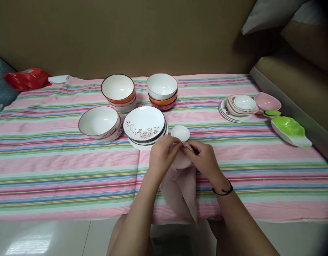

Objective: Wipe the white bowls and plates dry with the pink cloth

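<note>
My left hand (164, 151) and my right hand (204, 156) meet near the middle of the cover, both closed on a pale pink cloth (180, 190). Fingers of both hands pinch its upper edge, while the rest hangs toward the front edge. Between the hands the cloth bulges in a rounded shape; whether a dish is inside it I cannot tell. Just beyond my fingertips sits a small white bowl (180, 133). To the left of it stands a stack of plates (145, 122), the top one white with a brown flower pattern and dark rim.
Stacked bowls (118, 87) and a second bowl stack (162, 85) stand at the back, with red-rimmed bowls (99, 122) at left. Small dishes (242, 104), a pink dish (268, 102) and a green leaf-shaped dish (289, 129) lie right. A red bag (27, 79) rests far left.
</note>
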The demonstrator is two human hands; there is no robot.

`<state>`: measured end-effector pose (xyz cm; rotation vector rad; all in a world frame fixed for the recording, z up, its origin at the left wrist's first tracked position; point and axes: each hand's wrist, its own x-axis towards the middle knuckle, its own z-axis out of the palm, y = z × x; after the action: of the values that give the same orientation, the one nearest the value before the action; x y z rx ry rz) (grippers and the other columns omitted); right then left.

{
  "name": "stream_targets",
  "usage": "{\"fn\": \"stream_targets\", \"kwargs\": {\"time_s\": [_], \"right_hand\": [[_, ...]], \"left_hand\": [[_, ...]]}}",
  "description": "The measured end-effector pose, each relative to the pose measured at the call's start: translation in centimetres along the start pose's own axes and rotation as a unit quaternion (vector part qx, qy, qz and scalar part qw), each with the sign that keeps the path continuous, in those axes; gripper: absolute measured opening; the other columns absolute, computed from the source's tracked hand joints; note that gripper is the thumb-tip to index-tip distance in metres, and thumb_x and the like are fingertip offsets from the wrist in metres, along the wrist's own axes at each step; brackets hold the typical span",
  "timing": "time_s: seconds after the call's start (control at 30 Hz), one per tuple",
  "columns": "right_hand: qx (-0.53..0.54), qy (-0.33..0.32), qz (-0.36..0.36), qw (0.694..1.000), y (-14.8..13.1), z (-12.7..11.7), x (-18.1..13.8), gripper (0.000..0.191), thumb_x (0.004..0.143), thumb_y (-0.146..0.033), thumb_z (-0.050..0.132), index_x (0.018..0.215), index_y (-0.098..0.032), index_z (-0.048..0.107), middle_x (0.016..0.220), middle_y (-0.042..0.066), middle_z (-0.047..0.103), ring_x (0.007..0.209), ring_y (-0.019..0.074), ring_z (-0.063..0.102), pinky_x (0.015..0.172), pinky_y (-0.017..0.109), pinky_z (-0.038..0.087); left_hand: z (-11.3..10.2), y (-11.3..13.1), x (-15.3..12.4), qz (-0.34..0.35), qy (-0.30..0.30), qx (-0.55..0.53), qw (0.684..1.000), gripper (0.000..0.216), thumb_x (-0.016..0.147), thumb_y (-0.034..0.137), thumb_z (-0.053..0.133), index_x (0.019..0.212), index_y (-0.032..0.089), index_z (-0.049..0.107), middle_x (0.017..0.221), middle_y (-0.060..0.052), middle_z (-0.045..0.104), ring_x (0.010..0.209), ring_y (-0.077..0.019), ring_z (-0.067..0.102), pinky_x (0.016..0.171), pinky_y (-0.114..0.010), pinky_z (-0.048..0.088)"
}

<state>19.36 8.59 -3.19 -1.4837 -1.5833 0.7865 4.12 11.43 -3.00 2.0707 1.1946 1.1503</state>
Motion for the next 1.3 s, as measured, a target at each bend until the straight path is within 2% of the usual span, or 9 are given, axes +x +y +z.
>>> {"fn": "stream_targets", "kwargs": {"time_s": [0.13,0.23,0.37,0.43,0.5,0.77,0.97,1.1,1.3], "right_hand": [[0.027,0.054,0.001,0.998,-0.1,0.2,0.0,0.021,0.081,-0.037,0.061,0.09,-0.017,0.063,0.069,0.0,0.062,0.061,0.0124,0.055,0.055,0.021,0.041],[0.032,0.105,-0.016,0.994,0.0,0.3,0.1,0.027,0.08,-0.037,0.063,0.101,-0.02,0.057,0.088,0.004,0.066,0.069,0.0152,0.061,0.059,0.025,0.048],[-0.053,0.148,-0.169,0.973,-0.1,-0.1,0.3,0.017,0.085,-0.025,0.058,0.101,-0.022,0.059,0.106,0.008,0.062,0.096,0.0211,0.06,0.08,0.036,0.052],[-0.099,0.134,-0.241,0.956,-0.2,-0.2,0.3,0.016,0.085,-0.019,0.056,0.1,-0.023,0.062,0.105,0.008,0.063,0.101,0.0226,0.058,0.088,0.04,0.049],[-0.121,0.102,-0.262,0.952,-0.2,-0.2,0.2,0.019,0.087,-0.018,0.053,0.102,-0.023,0.063,0.103,0.008,0.065,0.099,0.0226,0.059,0.089,0.041,0.049],[-0.084,0.073,-0.176,0.978,0.3,-0.1,0.4,0.017,0.089,-0.019,0.052,0.096,-0.02,0.066,0.093,0.005,0.071,0.083,0.018,0.066,0.073,0.029,0.051],[-0.067,-0.004,-0.1,0.993,0.0,-0.5,0.3,0.019,0.09,-0.024,0.048,0.092,-0.019,0.066,0.079,0.004,0.069,0.068,0.0166,0.062,0.06,0.026,0.043],[-0.073,0.026,-0.103,0.992,0.1,-0.4,0.2,0.021,0.091,-0.023,0.044,0.09,-0.018,0.065,0.077,0.004,0.068,0.067,0.0167,0.061,0.06,0.026,0.041],[-0.077,0.082,-0.1,0.989,0.3,-0.2,0.1,0.017,0.089,-0.025,0.047,0.086,-0.02,0.064,0.073,0.003,0.067,0.064,0.0166,0.061,0.06,0.025,0.042]], "left_hand": [[0.1,0.0,0.0,-0.093,0.026,-0.085,0.992,0.009,0.083,0.026,0.061,0.082,0.018,0.065,0.077,-0.001,0.066,0.07,-0.0132,0.059,0.061,-0.023,0.044],[0.3,0.1,0.0,-0.152,0.038,-0.143,0.977,0.013,0.081,0.03,0.064,0.08,0.017,0.067,0.076,-0.001,0.066,0.07,-0.0135,0.06,0.06,-0.023,0.045],[0.4,0.2,0.0,-0.183,0.037,-0.162,0.969,0.014,0.08,0.031,0.064,0.078,0.016,0.067,0.075,-0.002,0.067,0.066,-0.013,0.058,0.06,-0.023,0.045],[0.4,0.2,0.0,-0.186,0.038,-0.167,0.967,0.015,0.079,0.031,0.064,0.078,0.016,0.067,0.075,-0.002,0.067,0.066,-0.0132,0.058,0.06,-0.024,0.045],[0.5,0.1,0.0,-0.182,0.035,-0.176,0.967,0.016,0.079,0.032,0.065,0.078,0.016,0.067,0.075,-0.002,0.067,0.067,-0.014,0.06,0.061,-0.024,0.046],[0.9,-0.2,-0.2,-0.156,0.033,-0.172,0.972,0.019,0.078,0.026,0.067,0.094,0.018,0.063,0.076,-0.001,0.066,0.07,-0.0135,0.061,0.062,-0.023,0.047],[0.7,0.1,0.0,-0.091,0.016,-0.13,0.987,0.01,0.084,0.025,0.061,0.088,0.02,0.069,0.083,-0.003,0.067,0.077,-0.0157,0.062,0.065,-0.026,0.047],[0.4,0.5,0.3,-0.075,-0.011,-0.151,0.986,0.014,0.086,0.023,0.057,0.088,0.021,0.071,0.087,-0.005,0.066,0.085,-0.017,0.061,0.071,-0.028,0.048],[0.0,0.8,0.3,-0.119,-0.083,-0.142,0.979,0.015,0.083,0.024,0.061,0.095,0.02,0.069,0.093,-0.005,0.064,0.087,-0.0167,0.059,0.056,-0.021,0.042]]}}
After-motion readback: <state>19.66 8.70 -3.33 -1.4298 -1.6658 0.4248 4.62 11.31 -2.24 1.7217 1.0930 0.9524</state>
